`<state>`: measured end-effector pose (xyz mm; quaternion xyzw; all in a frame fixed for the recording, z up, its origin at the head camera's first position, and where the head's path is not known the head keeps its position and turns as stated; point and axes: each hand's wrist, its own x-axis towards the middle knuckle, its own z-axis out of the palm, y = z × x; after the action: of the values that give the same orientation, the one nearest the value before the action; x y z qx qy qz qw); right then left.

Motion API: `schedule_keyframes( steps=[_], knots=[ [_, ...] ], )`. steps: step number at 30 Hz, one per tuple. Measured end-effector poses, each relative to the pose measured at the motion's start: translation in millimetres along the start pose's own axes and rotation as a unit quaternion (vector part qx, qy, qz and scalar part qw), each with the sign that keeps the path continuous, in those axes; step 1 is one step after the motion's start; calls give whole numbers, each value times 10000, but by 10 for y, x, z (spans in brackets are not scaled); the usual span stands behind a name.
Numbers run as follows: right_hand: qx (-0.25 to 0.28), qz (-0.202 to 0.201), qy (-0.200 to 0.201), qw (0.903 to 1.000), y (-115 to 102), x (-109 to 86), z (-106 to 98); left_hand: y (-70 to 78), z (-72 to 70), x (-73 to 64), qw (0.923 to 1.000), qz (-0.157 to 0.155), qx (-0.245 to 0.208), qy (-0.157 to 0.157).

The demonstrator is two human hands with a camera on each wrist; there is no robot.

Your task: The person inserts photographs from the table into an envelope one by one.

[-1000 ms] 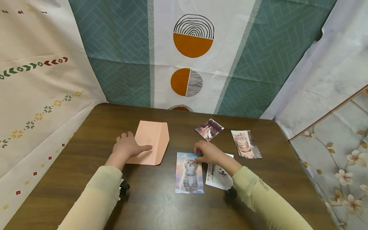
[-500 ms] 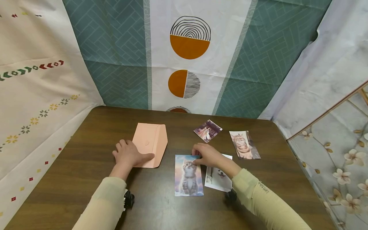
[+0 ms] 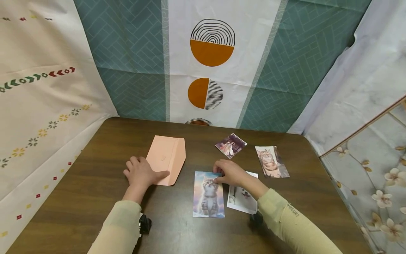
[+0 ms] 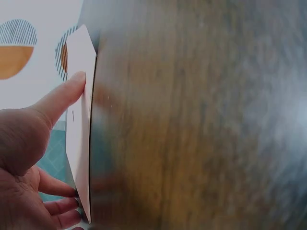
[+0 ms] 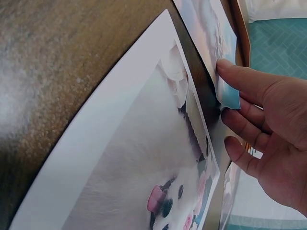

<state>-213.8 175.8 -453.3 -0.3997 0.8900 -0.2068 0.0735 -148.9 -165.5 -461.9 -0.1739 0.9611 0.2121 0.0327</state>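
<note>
A pink envelope [image 3: 159,153] with its flap open lies on the table at the left. My left hand [image 3: 140,172] spreads over its near left part. The thumb [image 4: 72,91] rests on the envelope's face, and the other fingertips lie at its left edge. With thumb and fingers, my right hand [image 3: 233,173] pinches the upper right corner of a kitten photo card [image 3: 207,201]. That corner is bent slightly up in the right wrist view. Just right of this card is a white-bordered dog photo card [image 3: 243,203], partly hidden under my right hand and wrist.
Farther back lies a small purple photo card [image 3: 231,145] showing a figure in a gown. To its right is an orange cat photo card [image 3: 270,163]. Patterned cloths [image 3: 133,60] hang behind and beside the brown table [image 3: 171,225].
My left hand has slid a little toward me along the envelope. My right hand keeps its pinch on the kitten photo card, which has hardly moved.
</note>
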Motion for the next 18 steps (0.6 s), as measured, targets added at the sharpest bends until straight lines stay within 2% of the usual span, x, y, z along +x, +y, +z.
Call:
schedule_keyframes(
  steps=[6,18],
  knots=[
    [9,-36,30,10000,0,-4,0,1,41,7,9997,-124,-179,103],
    [-8,-29,40,10000,-19,4,2,-1,17,-21,9973,-385,-583,240]
  ],
)
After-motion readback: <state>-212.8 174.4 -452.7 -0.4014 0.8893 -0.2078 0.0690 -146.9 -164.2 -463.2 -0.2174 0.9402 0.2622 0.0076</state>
